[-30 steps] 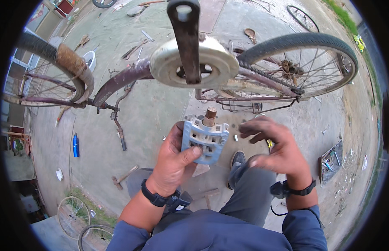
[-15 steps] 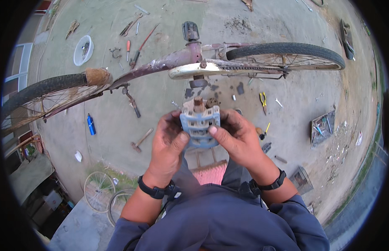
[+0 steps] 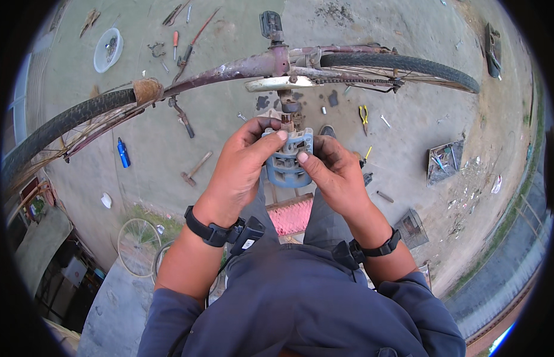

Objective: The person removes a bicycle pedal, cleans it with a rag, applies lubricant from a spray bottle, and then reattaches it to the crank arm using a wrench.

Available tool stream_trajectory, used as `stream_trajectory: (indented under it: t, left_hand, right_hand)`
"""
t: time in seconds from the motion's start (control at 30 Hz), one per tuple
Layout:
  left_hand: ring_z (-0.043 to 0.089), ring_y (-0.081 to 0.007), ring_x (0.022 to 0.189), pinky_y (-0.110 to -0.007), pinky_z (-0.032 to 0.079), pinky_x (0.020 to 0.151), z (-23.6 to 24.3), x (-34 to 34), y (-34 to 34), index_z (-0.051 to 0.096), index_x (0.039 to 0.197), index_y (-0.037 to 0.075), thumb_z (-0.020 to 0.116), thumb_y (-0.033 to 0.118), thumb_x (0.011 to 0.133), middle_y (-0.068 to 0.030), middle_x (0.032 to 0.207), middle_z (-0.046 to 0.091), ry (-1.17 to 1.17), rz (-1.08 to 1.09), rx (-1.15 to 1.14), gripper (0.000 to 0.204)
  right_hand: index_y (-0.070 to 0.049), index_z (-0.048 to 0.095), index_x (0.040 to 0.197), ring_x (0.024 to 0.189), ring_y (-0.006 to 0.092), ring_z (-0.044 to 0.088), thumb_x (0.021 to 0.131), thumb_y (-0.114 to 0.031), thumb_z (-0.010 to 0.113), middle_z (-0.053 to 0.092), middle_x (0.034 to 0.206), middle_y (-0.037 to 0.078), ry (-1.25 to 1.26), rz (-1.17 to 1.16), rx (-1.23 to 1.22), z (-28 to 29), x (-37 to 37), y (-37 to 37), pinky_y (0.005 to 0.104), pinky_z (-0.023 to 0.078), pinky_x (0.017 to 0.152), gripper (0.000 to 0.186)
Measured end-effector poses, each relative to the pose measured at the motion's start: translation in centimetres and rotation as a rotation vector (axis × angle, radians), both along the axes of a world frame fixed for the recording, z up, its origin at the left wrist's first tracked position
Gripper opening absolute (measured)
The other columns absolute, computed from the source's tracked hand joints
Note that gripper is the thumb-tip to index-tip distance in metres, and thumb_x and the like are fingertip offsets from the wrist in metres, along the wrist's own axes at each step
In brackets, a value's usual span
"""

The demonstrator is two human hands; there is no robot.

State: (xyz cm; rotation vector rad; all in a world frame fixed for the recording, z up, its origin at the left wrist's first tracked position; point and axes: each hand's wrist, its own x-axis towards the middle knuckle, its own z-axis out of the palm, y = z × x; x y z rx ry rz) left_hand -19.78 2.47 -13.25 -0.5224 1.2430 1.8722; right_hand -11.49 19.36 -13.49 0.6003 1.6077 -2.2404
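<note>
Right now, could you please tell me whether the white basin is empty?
Not empty: small dark items lie in the basin, with bare white wall showing around them.

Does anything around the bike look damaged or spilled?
Yes: the held blue pedal has a brown, apparently rusty spindle, and dark patches mark the ground near the white chainguard, possibly spilled grease.
</note>
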Motion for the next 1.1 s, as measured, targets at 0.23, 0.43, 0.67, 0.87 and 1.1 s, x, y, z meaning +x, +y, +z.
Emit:
stream_trajectory:
  t: [0.23,0.43,0.67,0.87,1.1]
  left_hand:
    - [0.062,-0.0111,0.094,-0.027,0.050,0.082,-0.2,-1.3,0.6,0.064,0.113,0.000,0.066,0.015,0.094,-0.0041,0.103,0.066,-0.125,-0.047,0.060,0.024]
    - [0.063,-0.0111,0.093,-0.028,0.050,0.082,-0.3,-1.3,1.1,0.065,0.113,0.000,0.065,0.015,0.095,-0.0036,0.103,0.067,-0.193,-0.031,0.088,0.023]
    - [0.063,-0.0120,0.096,-0.028,0.050,0.086,-0.5,-1.5,1.0,0.065,0.114,0.000,0.064,0.014,0.095,-0.0040,0.105,0.067,-0.227,-0.030,0.072,0.024]
    - [0.065,-0.0134,0.097,-0.030,0.052,0.086,-0.5,-1.3,1.0,0.064,0.115,0.000,0.064,0.014,0.095,-0.0053,0.106,0.068,-0.278,0.012,0.126,0.024]
    - [0.066,-0.0156,0.098,-0.032,0.053,0.090,-0.3,-1.4,1.0,0.062,0.117,0.000,0.059,0.011,0.096,-0.0072,0.107,0.069,-0.283,0.018,0.113,0.025]
  right_hand:
    - [0.006,0.058,0.113,0.088,0.0108,0.064,0.097,-0.012,0.066,0.068,0.099,0.009,-0.046,-0.044,0.018,-0.2,0.1,-0.5,0.0270,0.054,0.077,0.026]
    - [0.005,0.057,0.114,0.092,0.0104,0.063,0.097,-0.012,0.066,0.067,0.102,0.008,-0.081,-0.102,-0.052,-0.1,0.2,-0.2,0.0267,0.053,0.079,0.026]
    - [0.005,0.057,0.114,0.092,0.0092,0.062,0.096,-0.010,0.066,0.067,0.102,0.007,-0.062,-0.074,-0.042,-0.3,0.1,0.0,0.0261,0.053,0.078,0.024]
    - [0.005,0.058,0.112,0.088,0.0088,0.063,0.096,-0.010,0.067,0.068,0.098,0.007,-0.078,-0.038,-0.005,0.0,-0.3,0.3,0.0257,0.053,0.075,0.024]
    - [0.005,0.059,0.114,0.087,0.0087,0.062,0.097,-0.012,0.066,0.068,0.098,0.007,-0.128,-0.041,-0.064,0.4,-0.7,0.5,0.0247,0.052,0.076,0.024]
